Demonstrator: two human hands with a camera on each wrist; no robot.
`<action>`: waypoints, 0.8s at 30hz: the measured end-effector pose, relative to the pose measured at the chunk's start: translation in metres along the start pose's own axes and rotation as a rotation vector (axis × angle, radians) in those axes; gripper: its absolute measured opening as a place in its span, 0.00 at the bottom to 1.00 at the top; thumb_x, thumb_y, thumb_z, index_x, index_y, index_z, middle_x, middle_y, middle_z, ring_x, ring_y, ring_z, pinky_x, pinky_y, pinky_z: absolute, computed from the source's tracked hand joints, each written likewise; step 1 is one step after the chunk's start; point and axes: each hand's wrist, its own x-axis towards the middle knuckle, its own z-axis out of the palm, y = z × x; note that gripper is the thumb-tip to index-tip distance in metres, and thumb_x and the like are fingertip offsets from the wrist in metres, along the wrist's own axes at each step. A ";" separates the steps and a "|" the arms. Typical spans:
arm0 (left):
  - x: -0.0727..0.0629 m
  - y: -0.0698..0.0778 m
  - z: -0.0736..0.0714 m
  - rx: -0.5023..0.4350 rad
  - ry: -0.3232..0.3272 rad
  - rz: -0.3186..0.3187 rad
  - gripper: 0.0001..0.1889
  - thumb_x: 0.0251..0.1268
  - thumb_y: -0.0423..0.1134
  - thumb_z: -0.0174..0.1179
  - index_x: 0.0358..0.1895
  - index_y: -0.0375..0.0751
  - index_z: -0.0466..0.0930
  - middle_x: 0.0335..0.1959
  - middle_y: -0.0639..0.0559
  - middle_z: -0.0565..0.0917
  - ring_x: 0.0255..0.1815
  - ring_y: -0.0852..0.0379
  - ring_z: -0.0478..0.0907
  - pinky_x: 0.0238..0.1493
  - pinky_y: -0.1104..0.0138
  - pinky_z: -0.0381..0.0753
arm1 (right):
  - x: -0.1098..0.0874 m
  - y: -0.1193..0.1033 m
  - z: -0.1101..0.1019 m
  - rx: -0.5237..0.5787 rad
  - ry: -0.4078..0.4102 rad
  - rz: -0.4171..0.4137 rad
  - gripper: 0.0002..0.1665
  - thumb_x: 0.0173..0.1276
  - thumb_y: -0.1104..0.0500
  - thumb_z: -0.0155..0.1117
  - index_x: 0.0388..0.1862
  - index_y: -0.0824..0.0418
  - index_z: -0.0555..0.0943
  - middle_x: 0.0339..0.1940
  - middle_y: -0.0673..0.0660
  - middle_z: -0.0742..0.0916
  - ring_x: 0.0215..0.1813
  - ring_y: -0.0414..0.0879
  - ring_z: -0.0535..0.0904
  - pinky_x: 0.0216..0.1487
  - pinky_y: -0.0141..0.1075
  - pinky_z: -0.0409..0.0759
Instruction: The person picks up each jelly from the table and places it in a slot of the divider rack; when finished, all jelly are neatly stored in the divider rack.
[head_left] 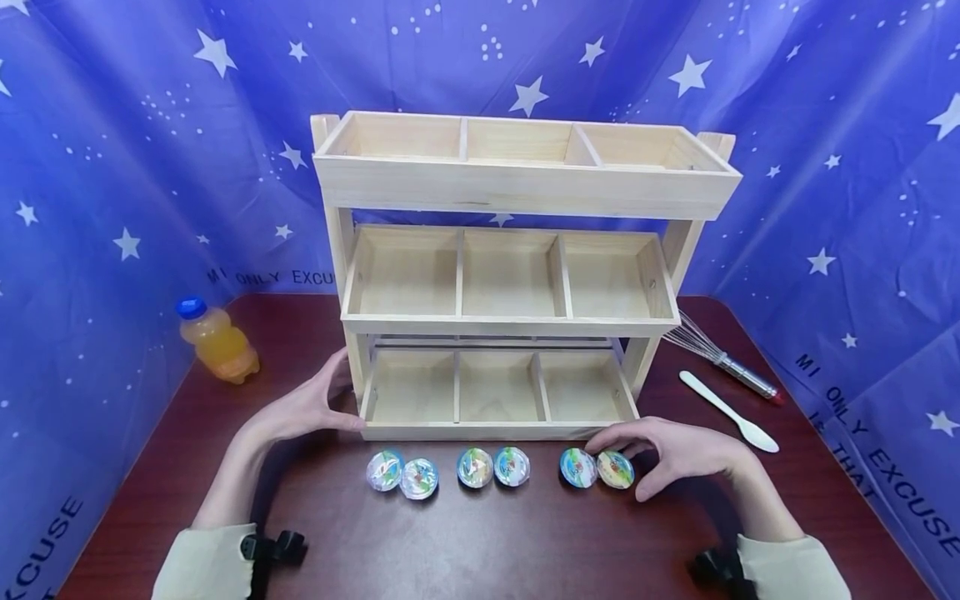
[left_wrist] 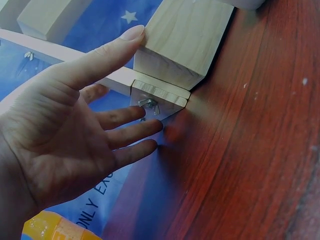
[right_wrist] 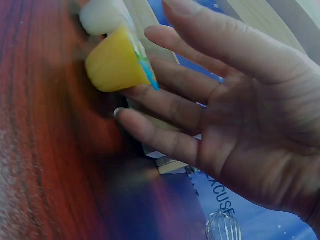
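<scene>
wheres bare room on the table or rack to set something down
Widest: the table in front of the cups, between the sleeves. Smaller: between bottle and rack, behind the left hand. The rack's lower six compartments look bare. Crowded: along the rack's front, with cups and right hand; right of it, whisk and spoon.

Six small lidded cups (head_left: 512,467) stand upright in pairs before a three-tier pale wooden rack (head_left: 512,275).

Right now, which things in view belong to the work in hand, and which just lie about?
Likely in hand:
wooden rack, left hand at its side
six lidded cups before it, right hand by the rightmost pair

Likely just lying about, touched by neither hand:
bottle of orange drink
whisk
white utensil
</scene>
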 end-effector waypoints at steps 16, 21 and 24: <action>0.001 0.001 0.001 0.034 -0.008 -0.036 0.64 0.54 0.48 0.78 0.84 0.48 0.36 0.84 0.37 0.51 0.82 0.31 0.55 0.80 0.35 0.56 | 0.005 0.006 0.005 -0.040 -0.012 0.039 0.40 0.53 0.67 0.79 0.65 0.54 0.74 0.61 0.51 0.84 0.63 0.38 0.80 0.63 0.28 0.79; 0.000 0.001 0.000 0.034 -0.004 -0.041 0.65 0.54 0.48 0.79 0.84 0.48 0.35 0.84 0.37 0.51 0.82 0.31 0.55 0.80 0.36 0.56 | 0.009 0.008 0.005 -0.080 -0.012 0.025 0.36 0.53 0.67 0.79 0.59 0.51 0.76 0.55 0.47 0.87 0.59 0.36 0.82 0.61 0.29 0.80; 0.000 0.000 0.000 0.028 -0.003 -0.031 0.65 0.54 0.47 0.79 0.84 0.50 0.35 0.84 0.37 0.51 0.82 0.31 0.56 0.80 0.36 0.56 | 0.010 0.008 0.004 -0.063 -0.013 0.032 0.35 0.52 0.68 0.79 0.58 0.52 0.76 0.53 0.48 0.88 0.58 0.36 0.82 0.61 0.29 0.81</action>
